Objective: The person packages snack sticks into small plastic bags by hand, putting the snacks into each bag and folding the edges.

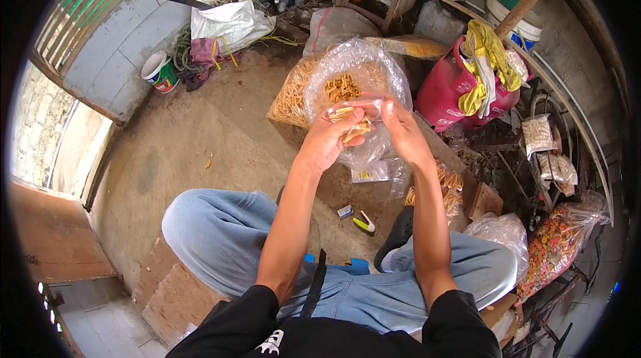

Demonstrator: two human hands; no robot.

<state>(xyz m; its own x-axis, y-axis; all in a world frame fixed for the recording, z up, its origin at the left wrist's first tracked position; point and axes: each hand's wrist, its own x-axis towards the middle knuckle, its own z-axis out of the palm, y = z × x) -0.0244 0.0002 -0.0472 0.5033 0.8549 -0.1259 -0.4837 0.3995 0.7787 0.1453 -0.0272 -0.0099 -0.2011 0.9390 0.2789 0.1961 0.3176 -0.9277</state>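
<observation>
My left hand (327,139) is closed around a small clear plastic bag of stick-shaped snacks (355,131). At the bag's upper right edge, my right hand (403,132) pinches the clear plastic between thumb and fingers. Just behind both hands stands a large open plastic bag (395,72) with brown snack sticks (340,87) inside. Another big bag of snack sticks (288,99) leans against its left side. On the floor below my hands lie a green and white stapler (364,222) and a small blue and white box (344,211).
Two pink gas cylinders (441,94) stand at the right, with yellow cloth (487,57) draped over them. Filled small bags (437,188) lie beside my right leg. A bag of colourful pieces (557,244) sits far right. A white bucket (159,71) is near the left wall.
</observation>
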